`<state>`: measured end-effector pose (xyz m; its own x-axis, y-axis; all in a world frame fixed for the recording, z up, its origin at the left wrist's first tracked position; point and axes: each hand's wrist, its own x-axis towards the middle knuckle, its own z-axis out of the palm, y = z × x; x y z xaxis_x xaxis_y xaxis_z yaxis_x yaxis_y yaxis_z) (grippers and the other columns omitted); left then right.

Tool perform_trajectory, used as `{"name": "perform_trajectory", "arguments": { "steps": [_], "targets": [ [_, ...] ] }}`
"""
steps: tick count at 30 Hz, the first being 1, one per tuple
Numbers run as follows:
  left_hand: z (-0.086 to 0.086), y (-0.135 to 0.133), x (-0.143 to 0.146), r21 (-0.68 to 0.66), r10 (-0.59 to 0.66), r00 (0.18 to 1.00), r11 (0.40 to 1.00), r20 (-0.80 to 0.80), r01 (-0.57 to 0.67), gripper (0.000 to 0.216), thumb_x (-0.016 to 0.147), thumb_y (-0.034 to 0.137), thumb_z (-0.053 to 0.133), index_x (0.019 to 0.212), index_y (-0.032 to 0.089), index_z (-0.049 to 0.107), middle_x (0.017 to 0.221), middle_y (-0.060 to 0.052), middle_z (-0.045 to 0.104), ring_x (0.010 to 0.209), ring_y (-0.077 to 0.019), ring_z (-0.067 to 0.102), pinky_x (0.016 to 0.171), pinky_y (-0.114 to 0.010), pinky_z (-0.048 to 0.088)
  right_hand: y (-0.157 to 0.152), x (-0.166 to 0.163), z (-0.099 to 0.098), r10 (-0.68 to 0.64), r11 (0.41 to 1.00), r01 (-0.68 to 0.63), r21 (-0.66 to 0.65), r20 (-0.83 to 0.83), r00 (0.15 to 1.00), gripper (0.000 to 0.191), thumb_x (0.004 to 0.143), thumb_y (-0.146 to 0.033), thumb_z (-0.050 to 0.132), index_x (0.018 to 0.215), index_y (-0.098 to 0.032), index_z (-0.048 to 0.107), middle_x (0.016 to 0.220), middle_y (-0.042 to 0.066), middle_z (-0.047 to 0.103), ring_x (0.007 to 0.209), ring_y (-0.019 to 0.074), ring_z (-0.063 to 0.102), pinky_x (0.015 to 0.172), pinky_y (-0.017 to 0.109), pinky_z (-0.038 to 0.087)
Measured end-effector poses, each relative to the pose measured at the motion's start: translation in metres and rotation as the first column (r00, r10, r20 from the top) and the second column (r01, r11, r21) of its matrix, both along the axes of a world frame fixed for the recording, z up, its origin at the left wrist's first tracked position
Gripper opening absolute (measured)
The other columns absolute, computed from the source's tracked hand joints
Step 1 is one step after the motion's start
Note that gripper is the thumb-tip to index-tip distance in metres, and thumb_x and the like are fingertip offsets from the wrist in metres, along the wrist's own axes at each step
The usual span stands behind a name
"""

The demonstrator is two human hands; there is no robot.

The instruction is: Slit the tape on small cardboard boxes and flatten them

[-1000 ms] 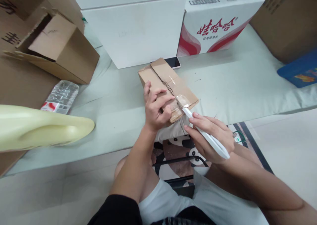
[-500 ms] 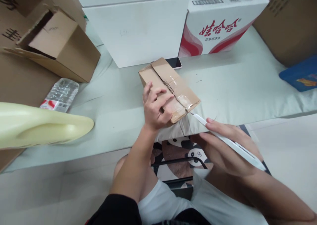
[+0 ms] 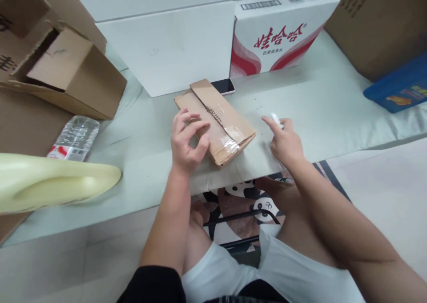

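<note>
A small taped cardboard parcel lies on the pale green bed surface in front of me. My left hand rests on the parcel's near left side, with its fingers curled loosely over the top. To the right of the parcel, my right hand is down on the bed and closed around a white utility knife. Only the knife's tip shows past the fingers. The tape along the parcel's seam looks wrinkled near the front edge.
A phone lies just behind the parcel. Behind it stand a large white box and a red-and-white carton. An open cardboard box, a water bottle and a pale yellow plastic object lie left. A blue item lies right.
My right hand drew the knife off the parcel's front edge, then moved up and right onto the bed. My left hand's fingers loosened on the parcel.
</note>
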<state>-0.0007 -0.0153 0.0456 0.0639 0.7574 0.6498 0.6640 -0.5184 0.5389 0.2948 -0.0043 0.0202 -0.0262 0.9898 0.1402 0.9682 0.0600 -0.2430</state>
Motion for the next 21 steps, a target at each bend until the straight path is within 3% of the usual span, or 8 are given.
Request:
{"name": "perform_trajectory", "arguments": {
  "steps": [3, 6, 10, 15, 21],
  "targets": [
    [0.017, -0.011, 0.002, -0.057, -0.068, 0.994, 0.996, -0.087, 0.063, 0.050, 0.081, 0.057, 0.066, 0.120, 0.026, 0.069, 0.133, -0.010, 0.061, 0.143, -0.0361, 0.045, 0.125, -0.059, 0.029, 0.005, -0.005, -0.004, 0.040, 0.977, -0.030, -0.211, 0.041, 0.998, 0.073, 0.082, -0.008, 0.048, 0.150, -0.033, 0.054, 0.131, 0.012, 0.057, 0.075, 0.0183, 0.056, 0.063, 0.030, 0.040],
    [0.032, -0.025, 0.017, -0.198, -0.136, 0.967, 0.976, -0.216, 0.093, 0.079, 0.069, 0.059, 0.080, 0.137, 0.024, 0.060, 0.147, -0.013, 0.054, 0.151, -0.0434, 0.032, 0.125, -0.064, 0.023, 0.004, -0.012, -0.005, 0.068, 0.978, -0.065, -0.196, 0.010, 0.998, 0.074, 0.083, -0.008, 0.045, 0.152, -0.033, 0.051, 0.128, 0.012, 0.059, 0.087, 0.0221, 0.059, 0.066, 0.031, 0.042],
    [0.040, -0.032, 0.032, -0.271, -0.121, 0.966, 0.961, -0.229, 0.056, 0.060, 0.073, 0.044, 0.077, 0.127, 0.023, 0.064, 0.137, -0.013, 0.063, 0.141, -0.0404, 0.049, 0.124, -0.064, 0.023, 0.003, -0.017, -0.005, 0.100, 0.985, -0.110, -0.134, -0.077, 0.992, 0.072, 0.084, -0.008, 0.042, 0.152, -0.034, 0.051, 0.127, 0.011, 0.059, 0.092, 0.0237, 0.060, 0.067, 0.032, 0.044],
    [0.040, -0.028, 0.024, -0.139, -0.023, 0.998, 0.990, -0.066, 0.014, 0.026, 0.079, 0.030, 0.065, 0.104, 0.025, 0.065, 0.111, -0.007, 0.072, 0.123, -0.0310, 0.064, 0.121, -0.055, 0.036, 0.002, -0.019, -0.005, 0.093, 0.985, -0.107, -0.135, -0.111, 0.989, 0.073, 0.082, -0.006, 0.043, 0.150, -0.030, 0.054, 0.128, 0.013, 0.060, 0.092, 0.0247, 0.062, 0.068, 0.035, 0.049],
    [0.044, -0.033, 0.020, -0.214, -0.097, 0.988, 0.974, -0.117, 0.070, 0.039, 0.076, 0.022, 0.064, 0.115, 0.022, 0.065, 0.126, -0.011, 0.064, 0.124, -0.0298, 0.061, 0.109, -0.048, 0.050, 0.002, -0.021, -0.008, 0.083, 0.992, -0.096, -0.079, -0.151, 0.985, 0.076, 0.080, -0.006, 0.042, 0.152, -0.029, 0.050, 0.129, 0.012, 0.063, 0.094, 0.0250, 0.065, 0.070, 0.035, 0.052]
  ]
}}
